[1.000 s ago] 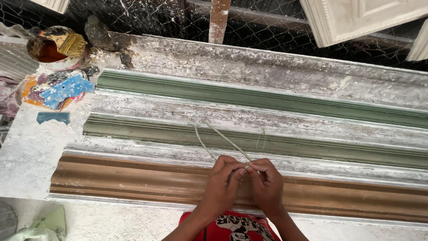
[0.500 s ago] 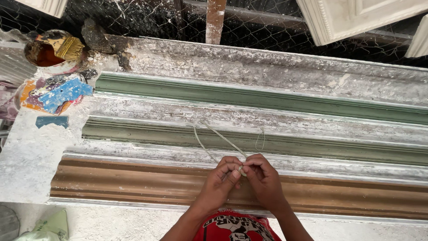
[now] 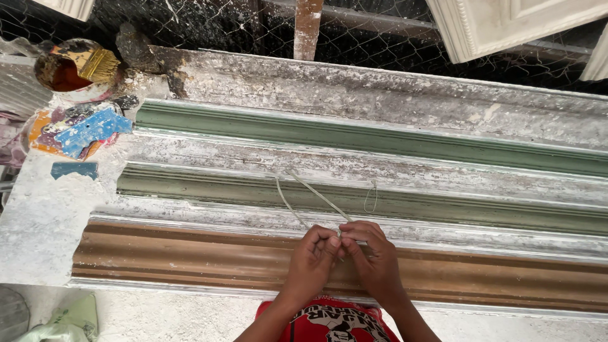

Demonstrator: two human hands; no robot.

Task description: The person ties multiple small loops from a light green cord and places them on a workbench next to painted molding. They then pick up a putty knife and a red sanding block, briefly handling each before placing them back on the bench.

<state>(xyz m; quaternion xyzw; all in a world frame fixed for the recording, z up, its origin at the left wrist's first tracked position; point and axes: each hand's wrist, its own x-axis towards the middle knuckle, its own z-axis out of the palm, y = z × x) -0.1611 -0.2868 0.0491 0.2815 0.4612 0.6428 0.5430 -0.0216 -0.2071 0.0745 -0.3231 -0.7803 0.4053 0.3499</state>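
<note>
Both hands meet near the middle of the near edge of the desk [image 3: 44, 221], over a brown moulding strip [image 3: 190, 253] that runs left to right. The left hand [image 3: 311, 261] and the right hand [image 3: 375, 256] have their fingertips pressed together, pinching a thin pale strand of fibre [image 3: 316, 195] between them. From the pinch, two ends of the strand run away toward the far left, lying across a dull green moulding strip [image 3: 209, 187]. Farther still lies a brighter green moulding strip [image 3: 316, 130]. At the far left of the plaster-spattered desk stand a paint pot [image 3: 60, 75] with a brush [image 3: 98, 63] resting in it, and just beside it, nearer, a blue scraper [image 3: 92, 130].
</note>
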